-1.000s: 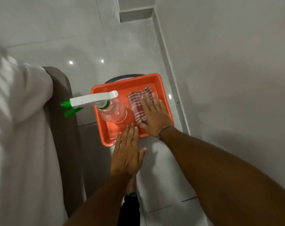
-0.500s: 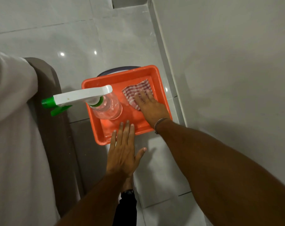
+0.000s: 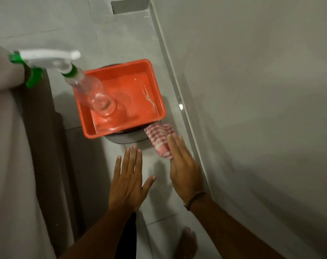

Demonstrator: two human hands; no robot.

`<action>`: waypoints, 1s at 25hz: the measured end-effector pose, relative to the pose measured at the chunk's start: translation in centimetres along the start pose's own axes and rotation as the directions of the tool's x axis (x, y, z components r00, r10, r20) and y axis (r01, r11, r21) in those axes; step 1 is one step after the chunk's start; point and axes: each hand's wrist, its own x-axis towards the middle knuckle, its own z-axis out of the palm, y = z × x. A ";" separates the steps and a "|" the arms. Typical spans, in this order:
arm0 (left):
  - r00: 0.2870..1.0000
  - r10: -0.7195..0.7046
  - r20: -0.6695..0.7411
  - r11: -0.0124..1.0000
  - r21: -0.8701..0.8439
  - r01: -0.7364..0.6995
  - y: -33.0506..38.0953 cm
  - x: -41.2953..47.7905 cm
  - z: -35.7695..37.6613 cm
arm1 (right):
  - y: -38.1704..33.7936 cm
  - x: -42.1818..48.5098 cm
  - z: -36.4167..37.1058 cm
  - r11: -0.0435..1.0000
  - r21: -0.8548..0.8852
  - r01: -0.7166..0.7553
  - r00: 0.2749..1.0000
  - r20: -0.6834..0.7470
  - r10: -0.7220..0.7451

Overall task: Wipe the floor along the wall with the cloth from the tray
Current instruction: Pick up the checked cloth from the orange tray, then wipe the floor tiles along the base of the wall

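A red-and-white checked cloth (image 3: 160,140) hangs out of the tray, just past its near right corner, held under the fingers of my right hand (image 3: 183,166) close to the wall's base. The orange tray (image 3: 157,86) sits on a dark round stool. A clear spray bottle (image 3: 92,91) with a white and green trigger head stands in the tray's left part. My left hand (image 3: 128,181) hovers flat with fingers spread, below the tray's near edge and holding nothing. The grey tiled floor (image 3: 159,208) runs along the wall (image 3: 252,90) on the right.
A white sheet over a brown bed or sofa edge (image 3: 39,146) fills the left side. My bare foot (image 3: 187,243) stands on the floor at the bottom. A skirting strip (image 3: 179,86) lines the wall's base. A dark doorway step (image 3: 130,4) lies at the far end.
My right hand has lifted the cloth out of the tray and drawn it back toward me, beside the wall. The left hand stays below the tray. The camera has tilted.
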 end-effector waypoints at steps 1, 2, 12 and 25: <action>1.000 -0.007 0.018 1.000 0.001 0.007 1.1 -1.9 1.6 | 1.7 -2.9 0.3 0.998 0.005 -0.056 0.995 0.078 0.056; 0.999 -0.016 0.043 1.000 0.003 0.016 2.1 -3.6 3.5 | 3.5 -5.3 0.9 0.994 0.000 -0.108 0.979 0.175 0.106; 0.996 -0.007 0.090 0.994 -0.107 0.017 6.4 -2.2 24.3 | 21.2 -9.1 17.4 0.966 -0.240 -0.097 0.903 0.387 0.186; 0.982 0.045 -0.182 0.999 -0.015 -0.049 0.5 4.1 39.3 | 28.2 -6.6 28.9 0.899 -0.423 0.112 0.957 0.288 0.016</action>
